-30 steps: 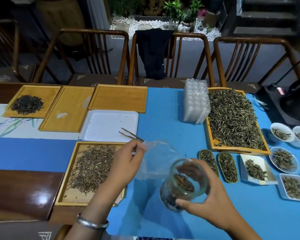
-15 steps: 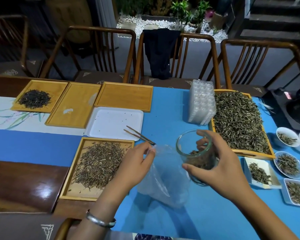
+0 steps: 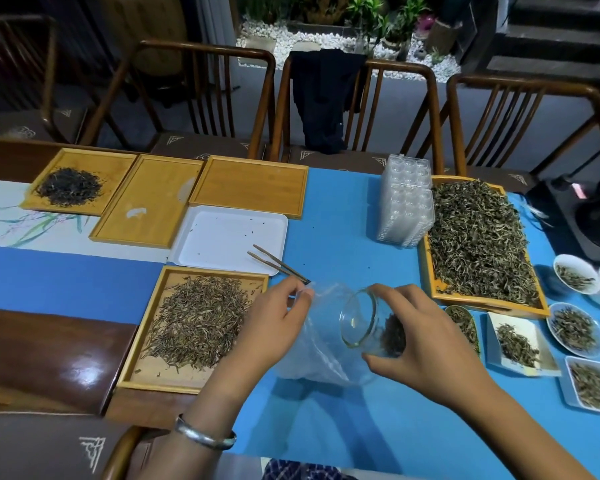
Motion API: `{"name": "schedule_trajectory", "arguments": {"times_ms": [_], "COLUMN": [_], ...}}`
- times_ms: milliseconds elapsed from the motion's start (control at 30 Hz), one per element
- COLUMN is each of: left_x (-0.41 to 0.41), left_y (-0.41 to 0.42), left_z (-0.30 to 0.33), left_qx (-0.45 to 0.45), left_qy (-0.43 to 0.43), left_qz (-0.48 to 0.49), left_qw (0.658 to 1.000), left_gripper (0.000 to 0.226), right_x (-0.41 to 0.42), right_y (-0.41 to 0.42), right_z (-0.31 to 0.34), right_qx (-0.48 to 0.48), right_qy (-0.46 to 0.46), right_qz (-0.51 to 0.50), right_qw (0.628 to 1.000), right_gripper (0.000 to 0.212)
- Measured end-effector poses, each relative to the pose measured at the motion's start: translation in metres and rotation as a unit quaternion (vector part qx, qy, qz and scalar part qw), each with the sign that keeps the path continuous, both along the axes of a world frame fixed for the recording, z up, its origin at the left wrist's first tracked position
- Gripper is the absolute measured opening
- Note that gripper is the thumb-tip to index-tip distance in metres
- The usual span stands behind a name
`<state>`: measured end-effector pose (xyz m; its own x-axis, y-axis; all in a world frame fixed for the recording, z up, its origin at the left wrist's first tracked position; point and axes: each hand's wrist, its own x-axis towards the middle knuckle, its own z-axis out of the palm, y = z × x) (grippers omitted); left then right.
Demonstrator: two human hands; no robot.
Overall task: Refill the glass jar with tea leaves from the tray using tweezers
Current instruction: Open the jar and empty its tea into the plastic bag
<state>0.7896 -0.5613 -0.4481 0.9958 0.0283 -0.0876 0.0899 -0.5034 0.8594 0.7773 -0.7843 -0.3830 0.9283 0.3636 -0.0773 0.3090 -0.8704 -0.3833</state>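
Right hand [image 3: 426, 344]: clamped around the glass jar [image 3: 371, 322], held above the blue cloth; jar tipped on its side, long axis horizontal, mouth toward 9 o'clock, tea leaves [image 3: 392, 336] at its base. Left hand [image 3: 274, 327]: fingers pinched on the edge of a clear plastic bag [image 3: 312, 355], at 9 o'clock of the jar. Tweezers [image 3: 279, 264]: at 11 o'clock, tips toward 10 o'clock, across a white tray [image 3: 229, 237]. Wooden tray [image 3: 146, 341] of leaves: 9 o'clock.
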Motion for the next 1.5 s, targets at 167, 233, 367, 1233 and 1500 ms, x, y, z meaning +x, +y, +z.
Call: {"name": "schedule_trajectory", "arguments": {"times_ms": [167,233,367,1233,1500], "left_x": [0.002,0.002,0.003,0.001,-0.005], "left_y": [-0.004,-0.005,-0.008,-0.022,-0.025], "left_z": [0.0,0.0,0.002,0.0,-0.01], "left_qx": [-0.018,-0.018,-0.023,-0.059,-0.054], "left_qy": [0.005,0.012,0.016,0.041,0.045], "left_qz": [0.004,0.004,0.003,0.022,0.033], "left_qw": [1.0,1.0,1.0,0.997,0.997], "left_gripper": [0.029,0.028,0.027,0.031,0.03], "right_x": [0.005,0.008,0.011,0.027,0.021], "right_y": [0.0,0.001,0.002,0.011,0.019], "right_z": [0.006,0.008,0.009,0.008,0.019], "right_qx": [-0.048,-0.077,-0.113,-0.273,-0.336], "right_qy": [-0.019,-0.025,-0.052,-0.228,-0.184], "right_qz": [0.035,0.052,0.073,0.217,0.257], "right_qw": [0.998,0.995,0.989,0.909,0.887], "right_gripper": [0.083,0.082,0.082,0.063,0.061]}}
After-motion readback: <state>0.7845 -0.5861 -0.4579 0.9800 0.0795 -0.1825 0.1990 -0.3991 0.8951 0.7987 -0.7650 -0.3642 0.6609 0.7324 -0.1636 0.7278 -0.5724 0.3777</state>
